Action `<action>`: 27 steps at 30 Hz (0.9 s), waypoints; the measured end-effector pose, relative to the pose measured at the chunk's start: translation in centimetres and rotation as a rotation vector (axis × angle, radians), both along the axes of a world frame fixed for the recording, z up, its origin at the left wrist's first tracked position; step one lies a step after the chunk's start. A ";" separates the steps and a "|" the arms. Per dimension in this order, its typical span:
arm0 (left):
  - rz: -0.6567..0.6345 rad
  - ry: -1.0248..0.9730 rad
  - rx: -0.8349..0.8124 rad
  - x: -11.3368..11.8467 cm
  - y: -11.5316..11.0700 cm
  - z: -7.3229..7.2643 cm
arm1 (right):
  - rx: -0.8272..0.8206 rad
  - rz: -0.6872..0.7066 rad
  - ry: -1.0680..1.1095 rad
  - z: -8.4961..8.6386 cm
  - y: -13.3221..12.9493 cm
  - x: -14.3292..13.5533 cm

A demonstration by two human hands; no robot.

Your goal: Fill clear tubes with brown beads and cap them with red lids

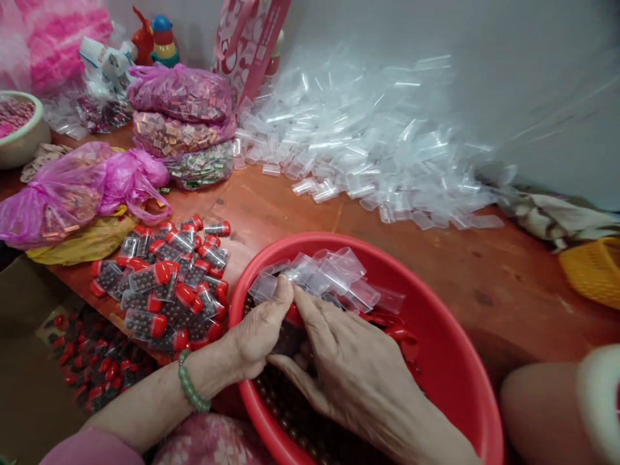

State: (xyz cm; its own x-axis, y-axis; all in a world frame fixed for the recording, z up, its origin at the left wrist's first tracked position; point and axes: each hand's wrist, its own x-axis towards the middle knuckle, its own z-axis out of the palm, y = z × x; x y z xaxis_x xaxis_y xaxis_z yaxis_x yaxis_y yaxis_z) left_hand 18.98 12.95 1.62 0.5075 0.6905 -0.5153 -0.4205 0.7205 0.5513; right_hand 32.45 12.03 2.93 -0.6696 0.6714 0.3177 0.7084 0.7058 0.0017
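Observation:
Both hands meet over the near left part of a red basin (271,247). Between them is a small clear container with a red cap (293,316), mostly hidden by fingers. My left hand (261,329), a green bead bracelet on its wrist, closes around the container from the left, thumb upright. My right hand (358,361) grips it from the right, its index fingertip touching my left thumb. Dark brown beads (285,413) fill the near side of the basin. Clear plastic sleeves (339,271) lie at its far side, with loose red caps (404,339) to their right.
Left of the basin lies a pile of red-capped containers of dark beads (169,284). More fill a box (19,329) below the table edge. A large heap of clear sleeves (368,148) rests against the wall. Pink bags (184,97) stand behind; a yellow basket (593,271) is far right.

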 end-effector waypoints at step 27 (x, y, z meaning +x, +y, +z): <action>0.288 0.090 0.113 1.5 -1.4 -0.7 | 0.049 0.122 0.323 -1.4 0.0 1.2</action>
